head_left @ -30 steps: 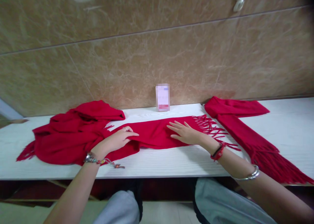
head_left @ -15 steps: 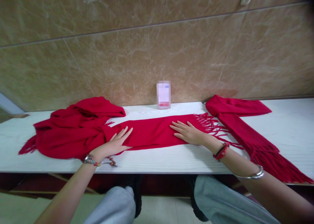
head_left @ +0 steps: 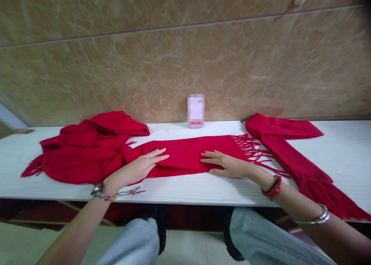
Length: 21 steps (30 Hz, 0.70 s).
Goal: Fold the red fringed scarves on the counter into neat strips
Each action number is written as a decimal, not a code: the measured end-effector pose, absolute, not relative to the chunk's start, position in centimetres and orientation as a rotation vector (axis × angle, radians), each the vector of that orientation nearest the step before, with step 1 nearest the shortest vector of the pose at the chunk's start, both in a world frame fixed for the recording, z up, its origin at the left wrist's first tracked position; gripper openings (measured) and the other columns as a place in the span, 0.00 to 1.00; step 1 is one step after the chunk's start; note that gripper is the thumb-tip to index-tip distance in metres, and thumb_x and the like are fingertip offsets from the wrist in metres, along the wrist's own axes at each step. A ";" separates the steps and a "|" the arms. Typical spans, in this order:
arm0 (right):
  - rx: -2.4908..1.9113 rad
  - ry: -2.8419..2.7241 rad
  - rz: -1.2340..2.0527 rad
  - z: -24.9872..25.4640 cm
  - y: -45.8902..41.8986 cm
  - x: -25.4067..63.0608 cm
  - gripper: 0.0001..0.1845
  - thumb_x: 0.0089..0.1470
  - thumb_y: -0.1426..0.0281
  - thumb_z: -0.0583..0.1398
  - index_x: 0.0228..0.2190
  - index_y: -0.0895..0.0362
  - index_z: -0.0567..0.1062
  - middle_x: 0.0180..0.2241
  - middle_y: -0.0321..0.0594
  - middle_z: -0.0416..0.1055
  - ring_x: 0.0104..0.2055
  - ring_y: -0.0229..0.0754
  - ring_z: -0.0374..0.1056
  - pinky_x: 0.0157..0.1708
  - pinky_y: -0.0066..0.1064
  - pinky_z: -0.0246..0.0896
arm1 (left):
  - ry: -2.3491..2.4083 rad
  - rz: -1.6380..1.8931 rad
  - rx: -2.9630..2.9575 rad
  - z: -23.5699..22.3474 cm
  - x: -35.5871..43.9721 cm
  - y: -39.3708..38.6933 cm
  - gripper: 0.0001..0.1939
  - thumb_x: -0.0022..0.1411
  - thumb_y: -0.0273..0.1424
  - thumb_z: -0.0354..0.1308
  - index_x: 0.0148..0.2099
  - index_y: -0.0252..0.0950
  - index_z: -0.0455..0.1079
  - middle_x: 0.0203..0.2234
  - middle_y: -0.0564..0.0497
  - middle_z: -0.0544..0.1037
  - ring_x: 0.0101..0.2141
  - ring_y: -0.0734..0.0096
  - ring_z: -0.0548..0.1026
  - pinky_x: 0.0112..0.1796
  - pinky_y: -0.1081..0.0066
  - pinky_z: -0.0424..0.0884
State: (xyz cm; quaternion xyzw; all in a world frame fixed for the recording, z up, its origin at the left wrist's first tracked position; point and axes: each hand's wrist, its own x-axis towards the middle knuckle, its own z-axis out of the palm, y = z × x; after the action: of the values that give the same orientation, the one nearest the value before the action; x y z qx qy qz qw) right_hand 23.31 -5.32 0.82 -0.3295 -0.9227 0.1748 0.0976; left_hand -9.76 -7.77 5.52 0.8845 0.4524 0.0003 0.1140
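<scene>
A red scarf (head_left: 185, 151) lies flat across the white tabletop, its fringe (head_left: 252, 149) spread toward the right. On its left part rests my left hand (head_left: 142, 166), fingers stretched out, next to a bunched heap of red cloth (head_left: 81, 153). My right hand (head_left: 227, 164) lies on the near side of the scarf, close to the fringed end, with its fingers extended. Neither hand grips the cloth. A slight fold shows in the scarf between the hands. Whether the heap and the flat strip are one piece I cannot tell.
Another folded red scarf (head_left: 285, 149) lies at the right, its long fringe reaching the table's front edge. A small upright box-like object (head_left: 196, 112), blurred out, stands against the brown marbled wall (head_left: 162, 71). The white table (head_left: 179, 189) is narrow; my legs are below it.
My left hand first slid back and spread on the scarf, then moved slightly right. My right hand has shifted a little toward the near edge. The view has tilted slightly.
</scene>
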 end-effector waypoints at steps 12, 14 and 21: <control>-0.845 -2.575 0.550 0.1 -4.8 24.5 0.19 0.56 0.62 0.52 0.48 0.53 0.71 0.51 0.40 0.66 0.57 0.43 0.56 0.58 0.40 0.47 | 1.300 -0.198 2.444 5.3 -9.9 -8.0 0.22 0.67 0.33 0.36 0.61 0.49 0.53 0.62 0.56 0.46 0.61 0.64 0.44 0.57 0.62 0.45; -0.827 -2.535 0.568 -0.1 -4.6 24.6 0.18 0.56 0.61 0.53 0.45 0.54 0.73 0.49 0.41 0.69 0.55 0.43 0.59 0.56 0.38 0.51 | 1.285 -0.131 2.443 5.7 -10.0 -7.9 0.22 0.67 0.34 0.35 0.62 0.47 0.51 0.62 0.56 0.47 0.60 0.69 0.46 0.57 0.66 0.45; -0.775 -2.499 0.574 -0.4 -4.3 24.6 0.17 0.56 0.62 0.52 0.42 0.56 0.74 0.45 0.42 0.72 0.52 0.42 0.63 0.55 0.37 0.54 | 1.303 -0.201 2.436 4.7 -10.5 -7.5 0.21 0.67 0.34 0.38 0.60 0.48 0.54 0.62 0.56 0.48 0.61 0.63 0.45 0.57 0.59 0.43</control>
State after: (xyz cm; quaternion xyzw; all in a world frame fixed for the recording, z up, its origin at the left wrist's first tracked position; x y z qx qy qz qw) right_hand 24.59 -4.29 -0.42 -0.2817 -0.9081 0.2086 0.2293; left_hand -10.45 -7.55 4.67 0.8644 0.4622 -0.0714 0.1849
